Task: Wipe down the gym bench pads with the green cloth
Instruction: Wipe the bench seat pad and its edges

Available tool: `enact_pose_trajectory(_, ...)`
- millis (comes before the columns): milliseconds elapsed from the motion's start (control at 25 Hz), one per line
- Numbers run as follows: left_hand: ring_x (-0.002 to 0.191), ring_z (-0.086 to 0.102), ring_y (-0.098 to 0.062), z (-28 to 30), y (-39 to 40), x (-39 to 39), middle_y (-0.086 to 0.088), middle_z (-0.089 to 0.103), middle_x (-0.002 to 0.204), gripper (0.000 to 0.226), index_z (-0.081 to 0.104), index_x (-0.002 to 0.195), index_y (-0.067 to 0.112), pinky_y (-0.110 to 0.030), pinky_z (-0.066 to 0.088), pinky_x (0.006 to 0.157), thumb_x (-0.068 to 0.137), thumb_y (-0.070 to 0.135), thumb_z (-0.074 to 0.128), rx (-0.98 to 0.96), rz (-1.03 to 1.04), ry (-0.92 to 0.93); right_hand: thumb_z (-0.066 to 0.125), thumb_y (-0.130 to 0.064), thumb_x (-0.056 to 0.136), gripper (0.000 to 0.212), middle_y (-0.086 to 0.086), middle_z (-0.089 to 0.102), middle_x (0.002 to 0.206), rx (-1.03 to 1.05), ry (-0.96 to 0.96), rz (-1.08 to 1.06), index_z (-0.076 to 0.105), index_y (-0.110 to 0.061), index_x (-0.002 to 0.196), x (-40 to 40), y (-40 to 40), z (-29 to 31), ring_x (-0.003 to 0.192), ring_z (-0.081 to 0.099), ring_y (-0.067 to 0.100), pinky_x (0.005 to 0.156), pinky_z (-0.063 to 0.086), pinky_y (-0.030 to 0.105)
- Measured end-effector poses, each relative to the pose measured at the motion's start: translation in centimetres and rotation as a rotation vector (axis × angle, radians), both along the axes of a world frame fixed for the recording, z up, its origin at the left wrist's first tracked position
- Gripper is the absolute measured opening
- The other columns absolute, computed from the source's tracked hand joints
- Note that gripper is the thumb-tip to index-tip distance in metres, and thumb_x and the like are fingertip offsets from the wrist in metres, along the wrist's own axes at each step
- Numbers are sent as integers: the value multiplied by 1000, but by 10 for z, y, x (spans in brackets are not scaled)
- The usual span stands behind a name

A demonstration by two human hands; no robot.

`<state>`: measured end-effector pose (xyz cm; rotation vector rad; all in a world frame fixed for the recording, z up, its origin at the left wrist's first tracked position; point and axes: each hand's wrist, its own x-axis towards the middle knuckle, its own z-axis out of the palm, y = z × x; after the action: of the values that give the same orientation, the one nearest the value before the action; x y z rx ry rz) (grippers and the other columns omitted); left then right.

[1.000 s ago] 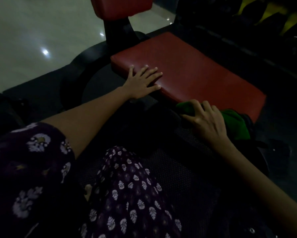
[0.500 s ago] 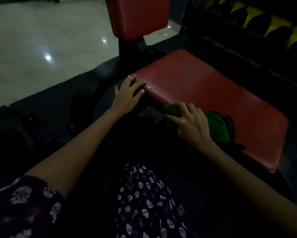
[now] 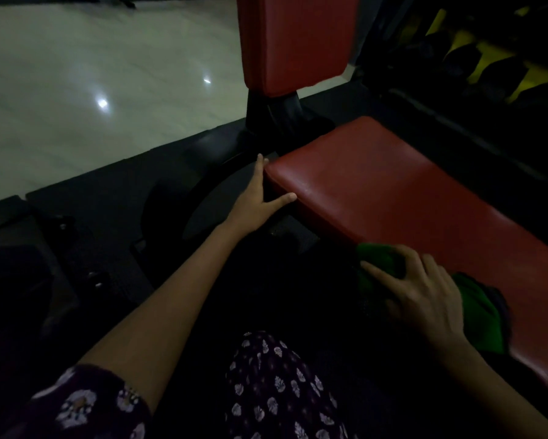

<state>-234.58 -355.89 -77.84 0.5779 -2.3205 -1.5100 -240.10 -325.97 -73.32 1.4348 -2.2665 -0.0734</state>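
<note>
Hands well apart: left hand flat and spread against the corner of the seat pad, fingers straight along its end, thumb on the near edge, likely bracing the body. Right hand pressing down on the green cloth, fingers loosely curved over the bunched fabric at the pad's near edge, presumably mid-wipe along that side. Largest first: pale glossy floor catching light spots, dark rubbery mat beneath. Then seat pad, broad red slab, smooth vinyl, rounded corners. Back pad upright behind, same red vinyl, on a black post. Cloth soft, crumpled, draped over the edge. Lighting dim; finer detail lost.
</note>
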Motion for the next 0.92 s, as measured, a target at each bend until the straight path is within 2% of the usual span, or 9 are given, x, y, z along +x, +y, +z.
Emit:
enact_pose_trajectory(160,126,39,-9,4,-8,-3,4,40,141,84,26,146,23,-21,32,102,78,35,74,125,33,54,74,-10,65,48,15,61,105,-80,-68,26,70,-28,109,-4,-107,7,73,55,32,56,41,31)
enact_pose_trajectory(240,127,43,-12,3,-15,-5,1,46,140,83,37,142,23,-25,36,104,71,40,78,196,43,103,69,-13,71,41,15,61,107,-72,-32,59,70,-27,110,-7,-132,4,75,54,31,57,40,31)
enact_pose_trajectory(360,126,47,-14,-2,-17,-6,0,50,138,91,44,138,27,-33,38,107,58,54,77,273,71,118,43,-15,78,44,17,59,116,3,107,125,67,-26,113,-7,-100,-4,80,43,28,60,38,32)
enact_pose_trajectory(520,126,47,-12,-7,-28,-15,5,53,133,67,45,139,21,-36,34,111,79,28,74,341,48,136,41,-11,78,45,18,51,118,55,178,81,69,-22,112,1,-28,-20,77,38,28,57,37,33)
enact_pose_trajectory(640,126,47,-12,1,-26,-17,-2,52,135,47,49,136,11,-29,32,111,91,18,60,445,107,169,43,-13,77,45,17,52,115,44,191,83,69,-24,112,-2,-54,-16,75,42,29,56,37,32)
enact_pose_trajectory(720,123,49,-13,6,-24,-17,-5,55,132,39,53,132,8,-27,35,109,96,22,52,481,145,168,52,-15,76,42,15,59,110,-12,112,85,68,-28,112,-7,-102,-8,74,50,30,57,39,31)
enact_pose_trajectory(800,119,54,-16,8,-19,-18,-8,59,127,37,56,128,8,-34,39,108,99,27,44,526,202,195,66,-16,74,45,12,59,109,-69,-66,66,66,-31,116,-15,-149,7,79,54,30,59,41,31)
enact_pose_trajectory(880,118,55,-20,9,-7,-19,-11,60,125,39,57,126,7,-37,39,107,101,28,37,553,307,234,67,-23,80,47,8,54,114,-83,-277,17,59,-35,125,-33,-182,21,92,53,28,65,43,33)
enact_pose_trajectory(920,120,53,-20,10,1,-20,-12,59,127,40,55,128,6,-34,38,107,102,28,36,496,340,231,63,-26,84,47,6,52,117,-68,-361,-7,55,-36,129,-47,-192,26,99,52,26,71,45,34)
